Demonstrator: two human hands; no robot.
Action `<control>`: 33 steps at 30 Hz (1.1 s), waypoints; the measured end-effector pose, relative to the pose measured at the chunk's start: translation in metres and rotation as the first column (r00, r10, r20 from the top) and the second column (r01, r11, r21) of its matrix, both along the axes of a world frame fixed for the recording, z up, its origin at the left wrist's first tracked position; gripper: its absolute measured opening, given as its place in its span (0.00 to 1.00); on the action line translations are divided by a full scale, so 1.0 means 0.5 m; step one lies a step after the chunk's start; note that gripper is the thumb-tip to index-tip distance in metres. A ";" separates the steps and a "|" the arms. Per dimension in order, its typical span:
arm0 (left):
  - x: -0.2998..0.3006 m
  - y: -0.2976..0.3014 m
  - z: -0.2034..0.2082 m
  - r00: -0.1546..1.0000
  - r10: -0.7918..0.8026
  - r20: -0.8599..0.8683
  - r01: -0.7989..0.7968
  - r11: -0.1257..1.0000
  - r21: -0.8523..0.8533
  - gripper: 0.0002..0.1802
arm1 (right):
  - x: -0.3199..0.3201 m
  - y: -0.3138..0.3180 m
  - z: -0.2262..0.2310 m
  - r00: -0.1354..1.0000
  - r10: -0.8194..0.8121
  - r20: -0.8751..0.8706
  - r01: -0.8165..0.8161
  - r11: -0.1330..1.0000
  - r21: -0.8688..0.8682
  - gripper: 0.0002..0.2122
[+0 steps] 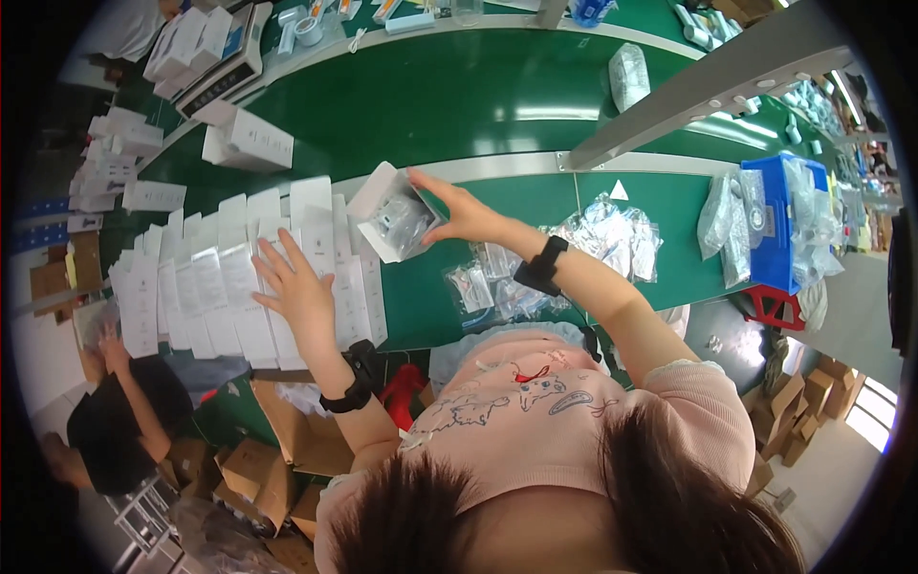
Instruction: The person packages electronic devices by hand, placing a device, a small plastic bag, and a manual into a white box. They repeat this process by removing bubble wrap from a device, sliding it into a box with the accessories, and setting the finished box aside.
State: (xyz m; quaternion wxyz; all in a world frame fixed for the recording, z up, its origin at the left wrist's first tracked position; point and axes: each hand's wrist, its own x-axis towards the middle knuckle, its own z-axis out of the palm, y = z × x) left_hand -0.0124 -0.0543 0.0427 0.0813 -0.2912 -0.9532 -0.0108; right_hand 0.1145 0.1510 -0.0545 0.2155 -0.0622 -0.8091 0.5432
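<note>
My right hand [462, 212] grips the right side of an open white box [367, 203], thumb and fingers at its edges. Inside the box lies a clear plastic bag [403, 223] with something pale in it; its exact contents are hard to make out. To the left, my left hand [298, 285] has its fingers spread over a row of white boxes [206, 277] standing packed side by side on the green bench [421, 304]. Just right of the held box, small clear bags with silvery contents [612, 234] lie in a heap, some reaching toward me.
Another white box [247, 139] stands open beyond the row. At the right, a blue bin [773, 222] holds bubble-wrapped items. A grey metal beam [708, 86] slants over the bench. Cardboard boxes [258, 478] sit below at left, near another person [124, 411].
</note>
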 end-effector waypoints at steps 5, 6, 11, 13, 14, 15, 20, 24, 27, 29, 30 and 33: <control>0.036 0.028 0.041 0.985 -0.123 0.123 0.126 0.992 -0.013 0.46 | -0.041 0.098 -0.008 0.989 -0.140 -0.037 0.117 0.921 -0.371 0.43; 0.054 0.053 0.044 0.973 -0.182 0.145 0.174 0.983 0.066 0.46 | -0.055 0.144 -0.009 0.973 -0.227 -0.032 0.198 0.905 -0.375 0.43; 0.177 0.146 -0.081 0.875 -0.333 0.351 0.334 0.941 0.060 0.44 | -0.085 0.290 -0.034 0.900 -0.431 0.063 0.432 0.867 -0.247 0.43; 0.190 0.160 -0.133 0.861 -0.328 0.389 0.356 0.934 -0.001 0.46 | -0.077 0.302 -0.044 0.909 -0.417 0.019 0.407 0.875 -0.260 0.42; 0.202 0.164 -0.149 0.845 -0.312 0.434 0.372 0.926 -0.060 0.47 | -0.062 0.301 -0.047 0.914 -0.407 0.004 0.393 0.880 -0.267 0.41; 0.202 0.169 -0.161 0.827 -0.289 0.482 0.389 0.913 -0.120 0.49 | -0.043 0.280 -0.039 0.911 -0.413 0.001 0.408 0.899 -0.160 0.39; 0.106 0.169 -0.158 0.647 -0.193 0.738 0.184 0.978 0.094 0.48 | 0.269 0.294 0.030 0.718 0.369 0.590 -0.069 0.881 -0.468 0.19; 0.064 0.116 -0.270 0.492 -0.157 0.856 0.082 0.988 0.134 0.47 | 0.450 0.445 -0.027 0.796 -0.278 0.538 0.519 0.772 -0.368 0.14; 0.043 0.090 -0.302 0.281 -0.349 0.894 0.005 0.932 0.362 0.47 | 0.399 0.634 -0.119 0.577 -0.526 0.625 0.737 0.665 -0.121 0.14; 0.044 0.123 -0.276 0.234 -0.323 0.917 -0.031 0.940 0.339 0.46 | 0.362 0.755 -0.188 0.482 -0.726 0.490 0.703 0.654 0.278 0.16; 0.046 0.138 -0.252 0.197 -0.281 0.939 -0.074 0.951 0.300 0.46 | 0.339 0.803 -0.202 0.407 -0.689 0.600 0.628 0.688 0.364 0.17; 0.063 0.157 -0.202 0.132 -0.294 0.947 -0.232 0.919 0.318 0.45 | 0.208 0.824 -0.214 0.309 -0.729 0.611 0.416 0.681 0.602 0.20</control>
